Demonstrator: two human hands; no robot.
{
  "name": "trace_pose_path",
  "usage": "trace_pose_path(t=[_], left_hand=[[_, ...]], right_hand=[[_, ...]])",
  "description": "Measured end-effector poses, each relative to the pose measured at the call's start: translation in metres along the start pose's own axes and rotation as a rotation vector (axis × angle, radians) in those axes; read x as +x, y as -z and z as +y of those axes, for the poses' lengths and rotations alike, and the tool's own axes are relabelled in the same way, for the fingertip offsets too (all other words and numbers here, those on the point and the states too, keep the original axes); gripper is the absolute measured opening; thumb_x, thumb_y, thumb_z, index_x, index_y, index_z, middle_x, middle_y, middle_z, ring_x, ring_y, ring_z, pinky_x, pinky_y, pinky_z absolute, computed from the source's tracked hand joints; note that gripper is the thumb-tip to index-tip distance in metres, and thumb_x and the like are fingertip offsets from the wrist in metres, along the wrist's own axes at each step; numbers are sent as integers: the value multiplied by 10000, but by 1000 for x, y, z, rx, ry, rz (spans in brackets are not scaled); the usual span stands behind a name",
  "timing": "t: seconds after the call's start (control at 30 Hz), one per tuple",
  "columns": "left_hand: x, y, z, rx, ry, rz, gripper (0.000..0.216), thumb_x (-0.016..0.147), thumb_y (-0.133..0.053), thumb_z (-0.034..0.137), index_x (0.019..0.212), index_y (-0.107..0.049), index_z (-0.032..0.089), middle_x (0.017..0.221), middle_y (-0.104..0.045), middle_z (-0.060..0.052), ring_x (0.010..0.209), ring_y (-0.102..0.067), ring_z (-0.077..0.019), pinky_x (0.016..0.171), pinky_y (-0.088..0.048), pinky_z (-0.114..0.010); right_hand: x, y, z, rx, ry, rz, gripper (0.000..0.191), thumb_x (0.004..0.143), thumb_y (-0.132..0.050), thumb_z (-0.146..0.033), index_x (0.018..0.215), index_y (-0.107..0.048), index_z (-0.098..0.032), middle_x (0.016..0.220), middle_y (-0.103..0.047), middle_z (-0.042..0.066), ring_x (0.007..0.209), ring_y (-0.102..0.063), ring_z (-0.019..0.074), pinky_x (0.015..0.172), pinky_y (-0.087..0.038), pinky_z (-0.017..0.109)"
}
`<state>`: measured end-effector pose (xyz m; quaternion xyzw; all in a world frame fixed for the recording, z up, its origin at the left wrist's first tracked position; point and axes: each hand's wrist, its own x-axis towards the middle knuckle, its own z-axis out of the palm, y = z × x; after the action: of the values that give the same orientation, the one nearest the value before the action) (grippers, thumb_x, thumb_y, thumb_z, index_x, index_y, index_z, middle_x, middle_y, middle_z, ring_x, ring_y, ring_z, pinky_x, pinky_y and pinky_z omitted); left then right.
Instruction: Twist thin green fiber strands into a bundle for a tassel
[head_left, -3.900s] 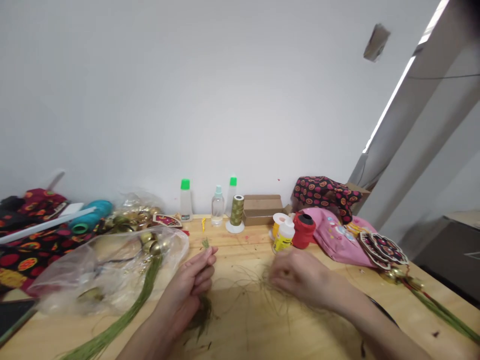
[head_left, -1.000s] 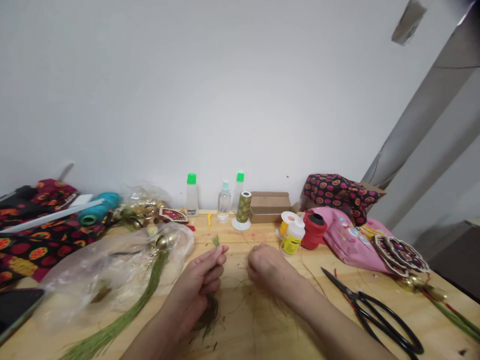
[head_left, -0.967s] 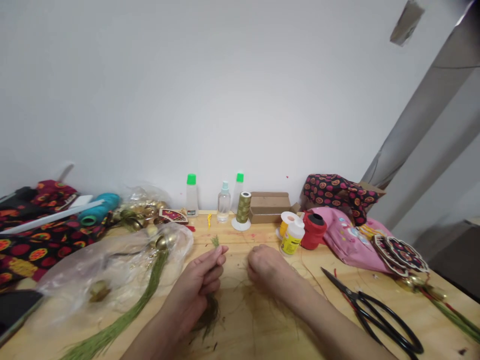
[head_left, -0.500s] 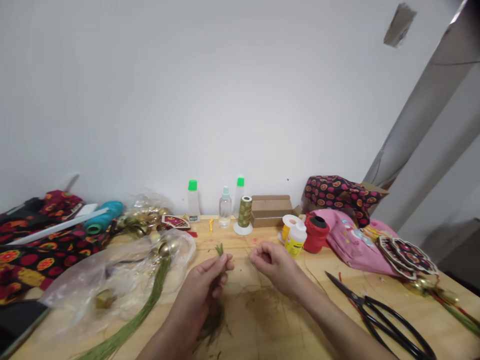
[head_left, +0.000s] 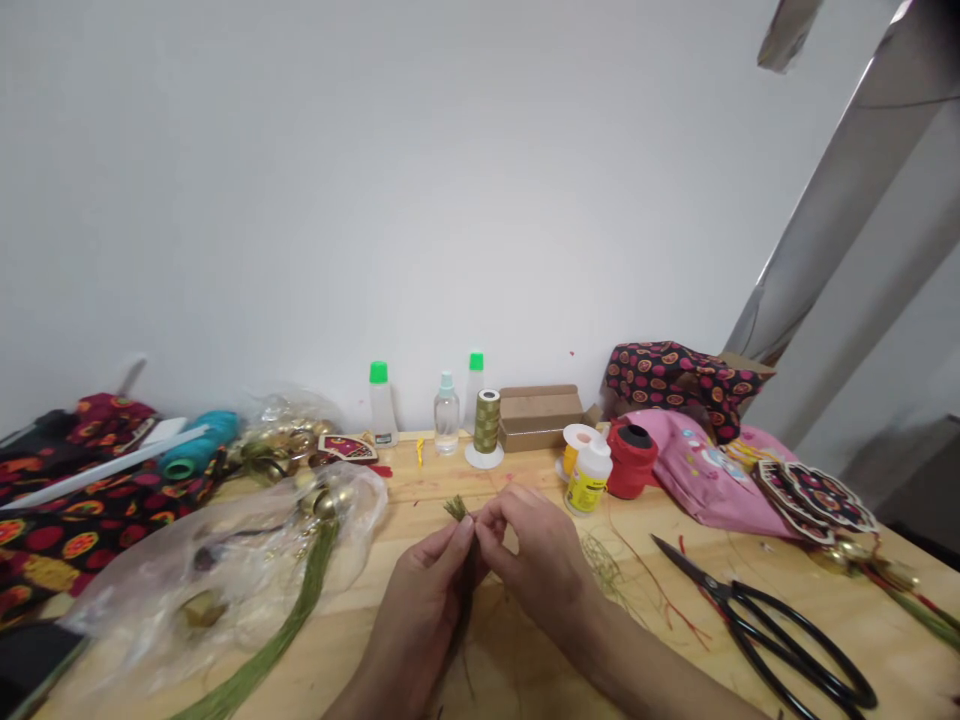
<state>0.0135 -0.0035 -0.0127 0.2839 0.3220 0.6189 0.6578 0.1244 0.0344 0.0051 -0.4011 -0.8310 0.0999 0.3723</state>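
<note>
My left hand (head_left: 427,590) is closed round a thin bundle of green threads (head_left: 454,508), whose cut tips stick up above the fingers. My right hand (head_left: 536,555) has come against it, thumb and fingers pinched on the same bundle just below the tips. Both hands hover over the wooden table (head_left: 525,680) near its middle. A few loose green strands (head_left: 604,570) lie on the wood to the right of my right hand.
Black scissors (head_left: 772,635) lie at the right. A plastic bag (head_left: 187,570) with gold bells and a long green tassel (head_left: 277,635) sits left. Glue bottle (head_left: 589,478), red spool (head_left: 630,460), olive thread cone (head_left: 486,425), squeeze bottles, a cardboard box and patterned fabric line the back.
My right hand moved left from the loose strands on the table and closed onto the bundle in my left hand. The left hand rose slightly.
</note>
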Motion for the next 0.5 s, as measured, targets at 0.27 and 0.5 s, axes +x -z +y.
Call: trace_pose_path(t=[0.27,0.5], left_hand=[[-2,3,2,11,8,-3,170,736,-548,210,739,-696,126,615,-637,-39,642,-541,-130,654,-416,-238],[0,4,3,170,12,149,184,639,-642,268,516,-611,134,495,-484,37,441,-379,-50,445,-319,-164]], right_hand=[[-4,4,-2,-144,155,5,150,780,-475,-204,739,-619,-214,629,-553,4,617,-465,142,554,-300,256],[1,15,5,130,-7,36,133,745,-514,-205,665,-615,-173,607,-562,11,635,-509,137,616,-371,252]])
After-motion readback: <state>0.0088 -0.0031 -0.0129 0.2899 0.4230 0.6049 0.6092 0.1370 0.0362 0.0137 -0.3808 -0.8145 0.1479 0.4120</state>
